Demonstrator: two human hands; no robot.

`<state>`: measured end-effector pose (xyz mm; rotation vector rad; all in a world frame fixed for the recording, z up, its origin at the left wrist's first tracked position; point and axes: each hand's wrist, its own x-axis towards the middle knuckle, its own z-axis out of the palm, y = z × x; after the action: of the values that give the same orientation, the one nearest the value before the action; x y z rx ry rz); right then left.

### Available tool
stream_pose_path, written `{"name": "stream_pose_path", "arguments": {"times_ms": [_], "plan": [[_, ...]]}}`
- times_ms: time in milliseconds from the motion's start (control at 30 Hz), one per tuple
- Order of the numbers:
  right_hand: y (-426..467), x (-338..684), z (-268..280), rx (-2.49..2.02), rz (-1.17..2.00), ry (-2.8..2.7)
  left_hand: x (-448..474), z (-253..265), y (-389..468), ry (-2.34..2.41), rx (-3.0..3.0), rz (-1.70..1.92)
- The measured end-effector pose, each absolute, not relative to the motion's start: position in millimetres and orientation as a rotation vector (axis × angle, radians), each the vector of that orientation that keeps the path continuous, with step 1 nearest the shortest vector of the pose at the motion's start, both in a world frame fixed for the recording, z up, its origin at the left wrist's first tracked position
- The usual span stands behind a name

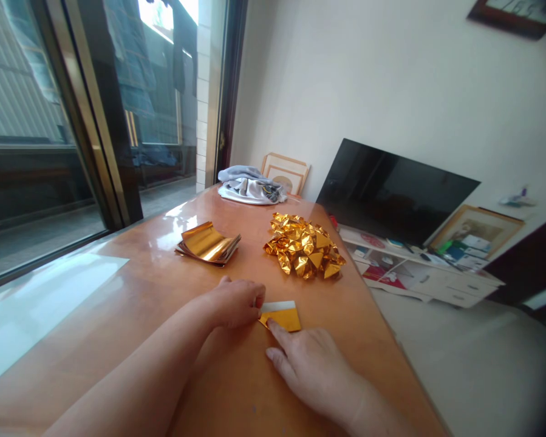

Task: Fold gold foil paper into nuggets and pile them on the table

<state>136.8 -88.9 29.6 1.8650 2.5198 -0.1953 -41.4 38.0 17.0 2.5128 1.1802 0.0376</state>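
Note:
A partly folded sheet of gold foil paper lies on the wooden table, with a pale strip showing along its far side. My left hand is at its left end, fingers curled and closed on that edge; the fingertips are partly hidden. From the near side, my right hand reaches in with its index finger stretched out, the tip pressing on the paper's lower left part. Its thumb stands apart from that finger. Beyond my hands are a stack of gold foil sheets and a heap of folded gold foil pieces.
The brown table stretches away from me, its right edge beside the heap. Folded cloth lies at the far end. A low white cabinet and a dark television stand to the right. Glass doors are on the left.

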Motion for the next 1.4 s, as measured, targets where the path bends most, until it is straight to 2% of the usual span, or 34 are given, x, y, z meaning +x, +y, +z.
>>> {"name": "stream_pose_path", "arguments": {"times_ms": [800,1400], "plan": [[-96,147,44,1.873,-0.374,2.533,-42,17,38,1.209,2.482,0.016],[-96,151,41,1.891,-0.366,2.56,-42,17,33,1.127,2.493,0.047]]}}
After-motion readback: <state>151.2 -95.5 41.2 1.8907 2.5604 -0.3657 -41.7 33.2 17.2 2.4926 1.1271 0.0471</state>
